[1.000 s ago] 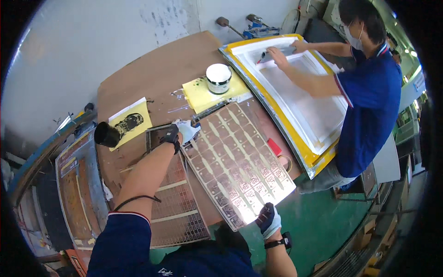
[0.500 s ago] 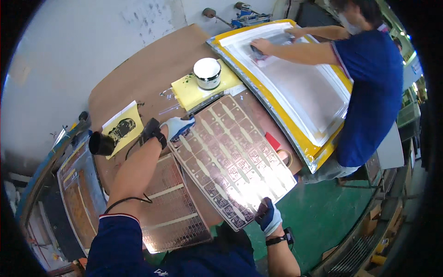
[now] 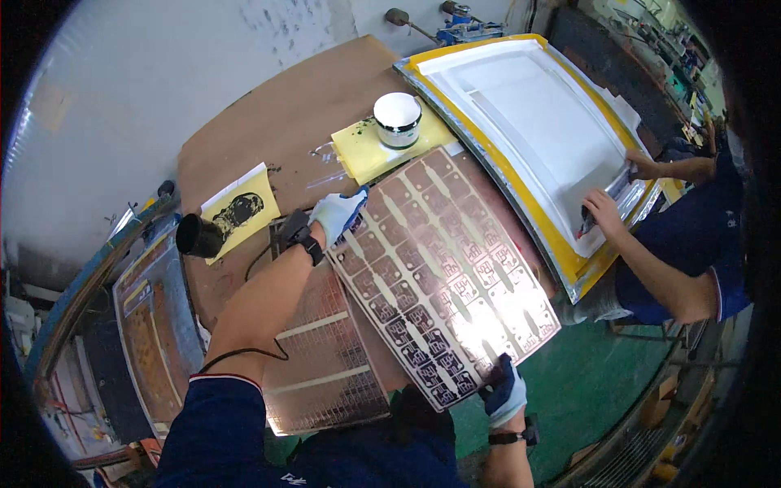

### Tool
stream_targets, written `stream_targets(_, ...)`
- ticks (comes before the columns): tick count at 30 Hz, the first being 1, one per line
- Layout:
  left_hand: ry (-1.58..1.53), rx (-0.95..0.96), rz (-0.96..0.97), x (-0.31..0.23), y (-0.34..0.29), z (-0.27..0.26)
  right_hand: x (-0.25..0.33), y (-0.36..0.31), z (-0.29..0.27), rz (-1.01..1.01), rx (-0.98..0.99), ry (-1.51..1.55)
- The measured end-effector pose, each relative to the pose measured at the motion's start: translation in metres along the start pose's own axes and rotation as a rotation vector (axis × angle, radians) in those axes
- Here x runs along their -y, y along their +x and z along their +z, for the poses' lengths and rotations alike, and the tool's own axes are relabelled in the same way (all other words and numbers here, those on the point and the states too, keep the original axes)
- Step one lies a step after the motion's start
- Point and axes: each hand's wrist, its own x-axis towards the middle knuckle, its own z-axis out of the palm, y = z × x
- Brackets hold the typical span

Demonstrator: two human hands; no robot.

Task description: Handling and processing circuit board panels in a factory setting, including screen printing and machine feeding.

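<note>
From where I stand, the white tub (image 3: 398,120) is the easiest mark on this desk (image 3: 277,114). The patterned circuit-board panel (image 3: 443,281) is on the wearer's side of the tub, its near end reaching out past the desk. The gloved left hand (image 3: 338,216) grips the panel's left edge, on the tub's near left; the right hand (image 3: 506,397), gloved too, pinches the near edge, farthest from the tub. Gripping opposite edges probably steadies the sheet and keeps fingers off its printed face. Left of the tub and nearer the wearer lies a second panel (image 3: 325,366), partly behind the left forearm. The tub stands on yellow paper (image 3: 350,154), presumably to catch drips; farther left of it, a black cup (image 3: 200,235) lies tipped beside a smeared sheet (image 3: 264,215), likely there for the same reason. Right of the tub, a co-worker's hands (image 3: 604,213) hold what looks like a squeegee against a yellow-taped screen frame (image 3: 582,272).
</note>
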Motion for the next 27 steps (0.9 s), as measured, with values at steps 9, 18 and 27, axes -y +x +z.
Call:
stream_targets(9, -0.076, -0.074, 0.044, 0.067, -0.056, -0.074, 0.056, -0.083, 0.012, 0.113, 0.360, 0.194)
stream_targets(18, 0.064, -0.233, 0.247, 0.202, -0.086, -0.150, 0.076, -0.205, 0.147, -0.426, 0.405, -0.172)
stream_targets(27, 0.272, -0.120, -0.026, 0.251, -0.094, -0.159, 0.055, -0.243, 0.223, 0.104, 0.453, 0.304)
